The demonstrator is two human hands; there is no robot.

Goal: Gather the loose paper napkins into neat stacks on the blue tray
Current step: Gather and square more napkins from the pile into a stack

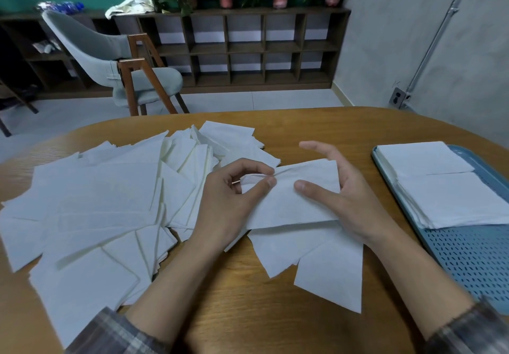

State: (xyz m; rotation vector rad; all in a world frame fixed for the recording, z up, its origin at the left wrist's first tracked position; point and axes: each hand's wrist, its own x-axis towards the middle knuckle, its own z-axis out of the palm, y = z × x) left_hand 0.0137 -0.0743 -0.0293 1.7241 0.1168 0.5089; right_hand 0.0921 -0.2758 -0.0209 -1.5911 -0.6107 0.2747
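Napkin [289,207] is held mid-table [242,315]. Left hand [231,199] pinches its creased top-left edge between thumb and forefinger; right hand [347,196] is mostly open, thumb resting on it, fingers spread. Likely featherweight, limp and easy to tear, so support both edges. Loose pile [104,202] lies left, two stacks [440,185] on the blue tray [468,260] right.

Matt paper napkins [91,205] (faintly textured), grained wood table [237,298], perforated plastic tray [468,257]
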